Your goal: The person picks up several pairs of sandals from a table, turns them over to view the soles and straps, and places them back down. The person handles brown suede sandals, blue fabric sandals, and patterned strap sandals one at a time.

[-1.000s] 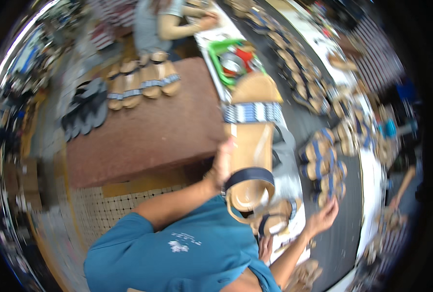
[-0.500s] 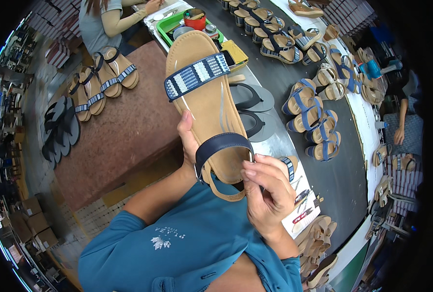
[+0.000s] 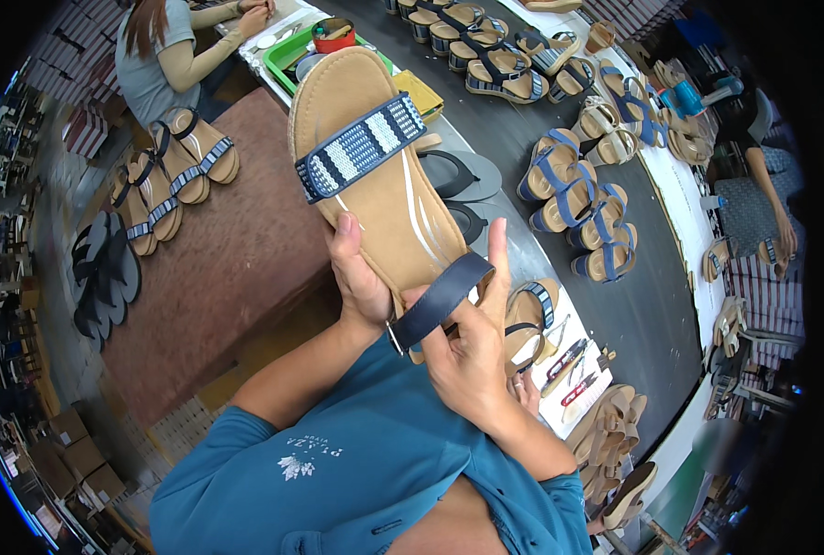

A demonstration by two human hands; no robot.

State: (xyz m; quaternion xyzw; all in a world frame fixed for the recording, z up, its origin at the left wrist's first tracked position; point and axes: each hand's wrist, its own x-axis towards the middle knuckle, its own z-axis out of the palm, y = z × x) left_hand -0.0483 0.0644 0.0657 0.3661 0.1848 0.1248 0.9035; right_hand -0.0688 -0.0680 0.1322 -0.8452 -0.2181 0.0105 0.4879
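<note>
A tan-footbed sandal (image 3: 402, 199) is tilted up in front of me, with a blue-and-white woven toe strap (image 3: 361, 148) and a dark navy ankle strap (image 3: 439, 294). My left hand (image 3: 361, 277) grips its side near the heel, thumb on the edge of the footbed. The fingers of my right hand (image 3: 472, 347) are hooked through the ankle strap, while one finger points up beside it. The heel is mostly hidden behind the strap and my fingers. Past my right hand, a similar sandal (image 3: 534, 305) is at the bench edge, with another person's hand (image 3: 527, 393) near it.
Grey flip-flops (image 3: 472, 176) lie on the bench behind the sandal. Rows of sandals (image 3: 578, 199) stand on the dark belt (image 3: 615, 324). Red-handled tools (image 3: 578, 388) are on white paper. More sandals (image 3: 176, 176) sit on the brown table (image 3: 236, 259). A co-worker (image 3: 167, 60) sits at far left.
My right hand has moved from the heel-side edge into the ankle strap, which is now pulled askew. The sandal has shifted slightly left in view. Another person's hand now shows beyond my right forearm.
</note>
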